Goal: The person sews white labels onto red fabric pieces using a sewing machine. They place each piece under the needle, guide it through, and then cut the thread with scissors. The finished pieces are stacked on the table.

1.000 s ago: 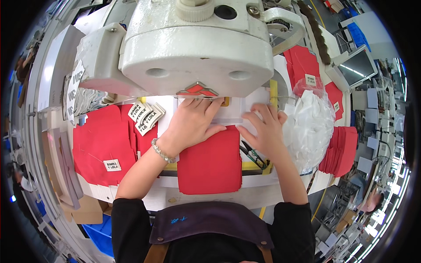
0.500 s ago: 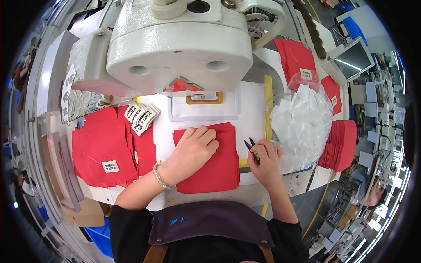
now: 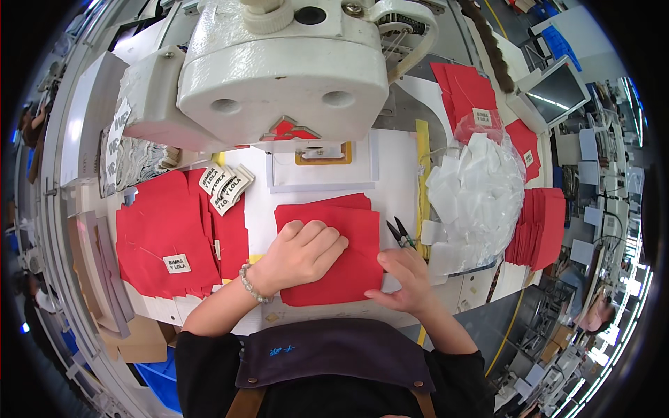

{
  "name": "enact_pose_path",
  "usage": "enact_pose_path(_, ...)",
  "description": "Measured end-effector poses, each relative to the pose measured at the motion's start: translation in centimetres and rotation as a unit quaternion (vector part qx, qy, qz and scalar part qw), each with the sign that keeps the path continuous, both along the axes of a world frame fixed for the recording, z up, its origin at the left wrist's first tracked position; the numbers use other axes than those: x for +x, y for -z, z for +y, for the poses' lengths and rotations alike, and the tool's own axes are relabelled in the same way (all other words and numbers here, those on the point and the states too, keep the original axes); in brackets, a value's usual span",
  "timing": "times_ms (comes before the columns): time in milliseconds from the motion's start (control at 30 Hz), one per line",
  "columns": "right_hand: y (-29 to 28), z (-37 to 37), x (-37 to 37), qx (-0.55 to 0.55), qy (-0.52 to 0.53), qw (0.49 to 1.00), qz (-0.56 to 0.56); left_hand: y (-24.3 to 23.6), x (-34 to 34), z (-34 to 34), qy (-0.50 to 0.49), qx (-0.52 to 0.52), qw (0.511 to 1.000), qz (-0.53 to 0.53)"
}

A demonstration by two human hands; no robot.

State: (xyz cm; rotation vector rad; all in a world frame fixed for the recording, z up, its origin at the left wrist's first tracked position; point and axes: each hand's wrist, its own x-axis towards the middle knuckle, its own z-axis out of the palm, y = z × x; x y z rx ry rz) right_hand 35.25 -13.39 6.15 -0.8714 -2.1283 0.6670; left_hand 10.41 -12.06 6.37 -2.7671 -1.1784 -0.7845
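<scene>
My left hand is curled over the stack of red fabric pieces at the front centre, its fingertips hidden underneath the fingers. My right hand is at the stack's right edge, thumb spread from bent fingers, holding nothing that I can see. Just above it lie black thread snips. Behind the stack is a white sewing machine, with a yellow-rimmed frame on a white plate beneath its head.
Red pieces and loose labels lie at left. At right are crumpled white pieces in clear plastic, more red stacks, and a screen. A co-worker appears at far right, beside other workstations.
My left hand has withdrawn from under the machine head onto the red stack. My right hand came to the snips, then moved down to the stack's right edge, leaving them lying.
</scene>
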Motion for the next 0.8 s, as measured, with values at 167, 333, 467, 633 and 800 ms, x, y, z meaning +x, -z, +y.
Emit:
enact_pose_path(167,-1.9,1.1,-0.3,-0.214,0.015,0.974,-0.073,-2.1,1.4,2.6,-0.018,0.087,0.996,-0.019)
enact_pose_path(333,-1.8,6.1,0.9,-0.335,0.118,0.927,0.123,-2.7,3.7,3.3,0.032,-0.052,0.996,-0.065)
enact_pose_path(467,-0.7,7.6,2.2,-0.438,0.129,0.850,0.264,1.1,4.2,3.5,0.040,-0.027,0.999,0.022)
enact_pose_path(633,-0.8,7.1,2.7,-0.414,0.120,0.878,0.209,2.2,2.7,3.7,0.053,-0.012,0.998,0.026)
enact_pose_path(800,-1.3,6.8,2.8,-0.401,0.116,0.893,0.168,2.3,1.8,3.9,0.077,0.039,0.996,0.010)
